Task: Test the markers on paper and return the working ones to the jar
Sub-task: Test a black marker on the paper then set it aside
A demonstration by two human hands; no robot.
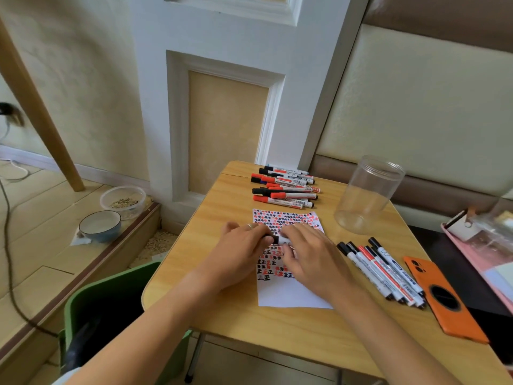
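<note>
Both forearms bare, no sleeves to the wrist. Left hand: thin silver-looking ring on one of the fingers, can't tell which. Right hand: no rings or watch seen. Bit of pale fabric at bottom-left edge, poss. clothing, unclear.

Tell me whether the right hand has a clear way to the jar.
Probably yes. The right hand holds a marker with the left hand; bare table lies between it and the empty jar.

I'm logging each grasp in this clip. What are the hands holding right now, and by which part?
Both hands hold one marker over the paper: the left hand grips its black cap end, the right hand its white barrel.
</note>
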